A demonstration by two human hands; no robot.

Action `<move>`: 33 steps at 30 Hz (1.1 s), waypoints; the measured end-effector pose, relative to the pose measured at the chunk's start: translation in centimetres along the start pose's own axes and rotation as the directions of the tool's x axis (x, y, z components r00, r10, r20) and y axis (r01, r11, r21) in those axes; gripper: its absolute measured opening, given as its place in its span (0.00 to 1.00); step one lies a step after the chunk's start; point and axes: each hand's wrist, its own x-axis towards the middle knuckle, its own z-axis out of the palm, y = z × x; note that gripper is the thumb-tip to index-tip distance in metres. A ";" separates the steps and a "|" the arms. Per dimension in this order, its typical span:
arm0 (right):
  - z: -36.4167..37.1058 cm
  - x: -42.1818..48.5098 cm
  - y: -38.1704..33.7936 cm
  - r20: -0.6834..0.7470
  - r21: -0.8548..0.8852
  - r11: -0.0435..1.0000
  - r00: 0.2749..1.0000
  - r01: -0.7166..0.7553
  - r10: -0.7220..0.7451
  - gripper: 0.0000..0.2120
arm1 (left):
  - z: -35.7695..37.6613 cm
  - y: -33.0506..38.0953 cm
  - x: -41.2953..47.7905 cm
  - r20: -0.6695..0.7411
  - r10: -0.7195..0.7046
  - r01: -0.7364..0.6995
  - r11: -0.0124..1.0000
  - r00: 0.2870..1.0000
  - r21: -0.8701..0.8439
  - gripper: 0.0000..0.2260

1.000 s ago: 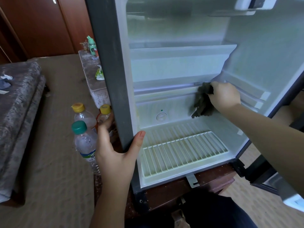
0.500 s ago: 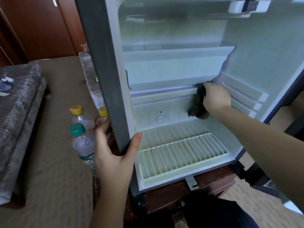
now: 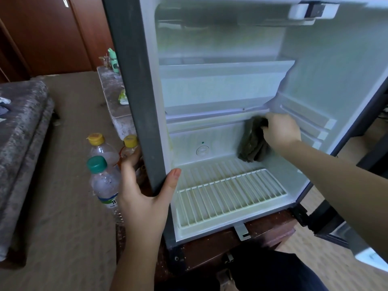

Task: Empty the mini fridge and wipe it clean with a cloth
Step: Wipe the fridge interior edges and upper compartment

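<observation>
right hand (image 3: 281,131) gripping cloth (image 3: 253,143), open fridge (image 3: 134,80)

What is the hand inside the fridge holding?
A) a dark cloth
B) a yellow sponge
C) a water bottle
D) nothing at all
A: the right hand grips a dark cloth at the back of the fridge, low on its right side.

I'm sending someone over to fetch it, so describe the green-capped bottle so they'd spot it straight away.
Start at the open mini fridge; just outside its dark side wall, by the left hand gripping that edge, stand three clear plastic bottles. The green-capped bottle is the one nearest the camera. Only it has a green cap; the yellow-capped bottles stand behind it.
</observation>
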 end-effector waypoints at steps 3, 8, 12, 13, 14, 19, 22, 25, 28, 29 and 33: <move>-0.2 -1.0 0.2 0.012 -0.049 0.997 0.998 0.061 -0.060 0.12 | 0.1 0.1 -0.1 -0.002 -0.007 0.007 1.000 1.000 -0.007 0.27; -1.2 0.6 -0.3 -0.212 0.319 0.947 0.970 -0.045 0.117 0.12 | 0.3 0.1 -0.1 -0.004 -0.001 0.001 1.000 1.000 -0.029 0.27; -0.2 1.2 -1.9 -0.057 0.136 0.990 0.998 -0.022 0.030 0.17 | 0.3 0.1 0.0 0.003 0.018 -0.018 0.999 1.000 -0.032 0.26; 0.1 1.0 -2.1 -0.039 0.102 0.995 0.999 -0.009 0.013 0.18 | 0.3 0.1 0.0 0.004 0.022 -0.022 0.999 1.000 -0.029 0.26; 0.2 0.9 -2.1 -0.034 0.078 0.997 0.999 -0.006 0.009 0.19 | 0.2 0.0 0.0 0.002 0.027 -0.027 0.999 1.000 -0.024 0.26; -0.5 1.4 -2.2 0.006 -0.039 0.999 0.999 -0.035 0.035 0.17 | 0.1 -0.1 0.0 0.005 0.038 -0.037 0.999 0.999 -0.017 0.25; -0.6 1.3 -2.6 0.080 -0.140 0.990 0.996 -0.028 0.040 0.21 | 0.2 0.0 0.0 0.005 0.033 -0.033 0.999 0.999 0.000 0.26; -0.7 1.1 -2.9 0.115 -0.256 0.967 0.993 -0.005 0.035 0.25 | 0.2 0.1 0.0 -0.001 0.024 -0.024 1.000 1.000 -0.008 0.26; -0.5 1.0 -3.1 0.104 -0.345 0.938 0.994 0.025 0.012 0.24 | 0.1 0.1 -0.1 0.004 0.035 -0.035 0.999 0.999 -0.001 0.26; -0.5 1.0 -2.8 0.093 -0.360 0.932 0.996 0.040 -0.006 0.24 | 0.0 0.1 -0.1 0.005 0.040 -0.040 0.999 0.999 0.003 0.26; -0.7 1.6 -1.6 0.047 -0.370 0.922 0.994 0.113 -0.103 0.19 | -0.1 0.0 0.1 0.008 0.042 -0.042 0.999 0.999 0.008 0.26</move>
